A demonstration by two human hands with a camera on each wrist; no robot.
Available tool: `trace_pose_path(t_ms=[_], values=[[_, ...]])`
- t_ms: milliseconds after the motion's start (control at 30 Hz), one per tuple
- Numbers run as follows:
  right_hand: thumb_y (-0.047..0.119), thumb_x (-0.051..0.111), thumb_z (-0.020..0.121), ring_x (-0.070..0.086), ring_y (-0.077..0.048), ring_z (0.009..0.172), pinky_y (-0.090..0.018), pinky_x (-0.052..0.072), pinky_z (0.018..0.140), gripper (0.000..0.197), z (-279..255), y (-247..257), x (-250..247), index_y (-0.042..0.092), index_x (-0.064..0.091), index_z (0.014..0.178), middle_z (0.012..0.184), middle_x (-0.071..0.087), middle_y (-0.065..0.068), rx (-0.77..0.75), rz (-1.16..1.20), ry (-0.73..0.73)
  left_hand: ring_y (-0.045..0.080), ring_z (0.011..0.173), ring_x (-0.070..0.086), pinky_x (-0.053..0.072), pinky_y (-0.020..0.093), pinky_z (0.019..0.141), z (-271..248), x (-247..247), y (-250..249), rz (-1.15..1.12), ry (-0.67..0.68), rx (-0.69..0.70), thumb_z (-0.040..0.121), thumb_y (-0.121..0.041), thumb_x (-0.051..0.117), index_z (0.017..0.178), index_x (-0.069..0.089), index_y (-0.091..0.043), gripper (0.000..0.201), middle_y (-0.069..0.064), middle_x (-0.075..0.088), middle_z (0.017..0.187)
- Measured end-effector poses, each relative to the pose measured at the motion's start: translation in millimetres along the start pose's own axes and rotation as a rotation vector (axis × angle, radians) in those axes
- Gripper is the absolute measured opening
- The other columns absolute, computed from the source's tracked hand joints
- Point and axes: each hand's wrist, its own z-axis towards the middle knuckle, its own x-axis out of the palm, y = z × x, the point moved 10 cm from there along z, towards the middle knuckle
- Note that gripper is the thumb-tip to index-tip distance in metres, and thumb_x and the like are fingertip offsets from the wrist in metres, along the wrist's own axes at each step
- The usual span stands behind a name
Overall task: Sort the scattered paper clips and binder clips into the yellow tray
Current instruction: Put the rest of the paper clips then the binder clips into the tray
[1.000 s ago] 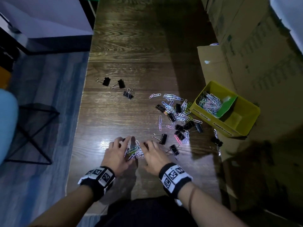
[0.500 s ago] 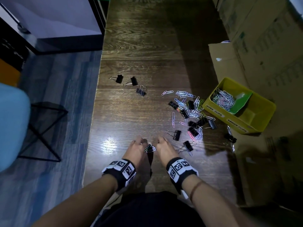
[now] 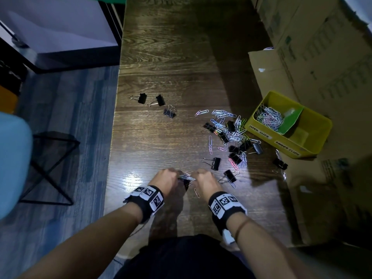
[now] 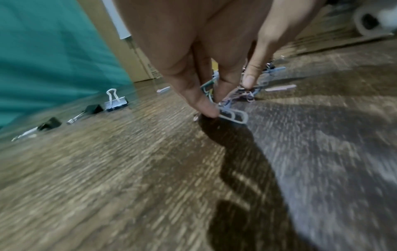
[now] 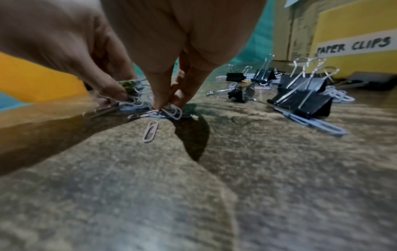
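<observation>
Both hands meet over a small bunch of paper clips near the table's front edge. My left hand pinches the bunch from the left, and in the left wrist view its fingertips grip the paper clips. My right hand pinches the same bunch from the right. One loose pink clip lies just in front. The yellow tray stands at the right, with paper clips in its labelled left compartment. A mixed pile of paper clips and black binder clips lies left of it.
Three black binder clips lie apart at mid-left of the wooden table. Two more binder clips sit close to my right hand. Cardboard boxes line the right side. A blue chair stands left of the table.
My hands went from flat and spread over the clips to curled together, gathering the clips into one pinched bunch. The camera view shifted slightly.
</observation>
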Motion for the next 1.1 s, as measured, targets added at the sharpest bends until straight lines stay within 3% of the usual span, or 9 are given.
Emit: trace_pose_path(t_ms=[200, 300, 333, 467, 533, 633, 800, 900, 1100], values=[[0.017, 0.063, 0.089, 0.061, -0.027, 0.102, -0.034, 0.047, 0.096, 0.023, 1, -15, -27, 0.008, 0.068, 0.11, 0.114, 0.064, -0.011, 0.1, 0.234, -0.122, 0.021, 0.079, 0.066, 0.049, 0.028, 0.072, 3, -21, 30, -0.286, -0.085, -0.085, 0.081, -0.026, 0.067, 0.094, 0.072, -0.018, 0.017, 0.008, 0.072, 0.082], [0.021, 0.068, 0.084, 0.06, -0.024, 0.106, -0.034, 0.045, 0.101, 0.032, 0, -25, -42, 0.005, 0.067, 0.112, 0.121, 0.062, -0.009, 0.168, 0.393, -0.171, 0.012, 0.051, 0.061, 0.051, 0.025, 0.056, 6, -24, 50, -0.593, -0.078, -0.199, 0.078, -0.008, 0.07, 0.074, 0.07, -0.009, 0.003, 0.003, 0.066, 0.055], [0.02, 0.069, 0.083, 0.06, -0.022, 0.107, -0.033, 0.045, 0.101, 0.033, -1, -25, -47, 0.004, 0.066, 0.112, 0.122, 0.062, -0.008, 0.164, 0.439, -0.182, 0.009, 0.045, 0.058, 0.051, 0.023, 0.051, 7, -21, 55, -0.728, -0.054, -0.239, 0.078, -0.002, 0.069, 0.068, 0.068, -0.008, 0.011, 0.001, 0.063, 0.049], [0.016, 0.071, 0.081, 0.065, -0.012, 0.085, -0.016, 0.053, 0.078, 0.03, -9, -26, -74, 0.002, 0.068, 0.107, 0.114, 0.063, 0.001, 0.116, 0.671, -0.232, 0.014, 0.043, 0.059, 0.055, 0.025, 0.051, 14, -35, 54, -1.112, -0.015, -0.24, 0.076, 0.008, 0.068, 0.067, 0.068, -0.001, 0.013, 0.009, 0.065, 0.052], [0.016, 0.073, 0.079, 0.062, -0.006, 0.082, -0.009, 0.049, 0.077, 0.029, -16, -28, -98, 0.003, 0.069, 0.104, 0.106, 0.064, 0.004, 0.078, 0.685, -0.312, 0.016, 0.044, 0.059, 0.054, 0.023, 0.05, 19, -60, 39, -1.184, -0.009, -0.172, 0.074, 0.008, 0.068, 0.073, 0.067, 0.009, 0.002, 0.013, 0.066, 0.056], [0.01, 0.076, 0.075, 0.064, -0.012, 0.09, -0.021, 0.051, 0.086, 0.027, -32, -36, -138, 0.003, 0.07, 0.1, 0.098, 0.066, 0.001, 0.017, 0.807, -0.445, 0.015, 0.045, 0.058, 0.053, 0.022, 0.053, 32, -99, 11, -1.231, 0.005, -0.081, 0.072, 0.004, 0.069, 0.069, 0.071, 0.001, 0.005, 0.013, 0.066, 0.058], [0.001, 0.075, 0.073, 0.065, -0.003, 0.082, -0.02, 0.054, 0.079, 0.028, -62, -60, -201, 0.01, 0.068, 0.098, 0.09, 0.067, 0.01, -0.069, 0.959, -0.649, 0.012, 0.045, 0.056, 0.05, 0.02, 0.053, 75, -161, -63, -1.25, 0.016, 0.08, 0.073, 0.002, 0.066, 0.071, 0.065, 0.003, 0.003, 0.007, 0.065, 0.055], [0.004, 0.076, 0.073, 0.064, -0.002, 0.083, -0.022, 0.053, 0.078, 0.028, -74, -87, -233, 0.011, 0.068, 0.098, 0.091, 0.067, 0.008, -0.085, 0.934, -0.762, 0.012, 0.046, 0.052, 0.042, 0.019, 0.049, 110, -188, -118, -1.156, -0.016, 0.154, 0.076, 0.001, 0.068, 0.064, 0.068, -0.005, 0.013, 0.005, 0.062, 0.053], [0.001, 0.073, 0.076, 0.066, -0.002, 0.082, -0.022, 0.053, 0.078, 0.021, -67, -156, -275, 0.012, 0.073, 0.094, 0.086, 0.072, 0.01, 0.009, 1.021, -0.905, 0.012, 0.046, 0.06, 0.047, 0.022, 0.047, 177, -178, -212, -0.983, -0.017, 0.106, 0.079, 0.0, 0.067, 0.067, 0.064, -0.007, 0.015, 0.003, 0.064, 0.054]])
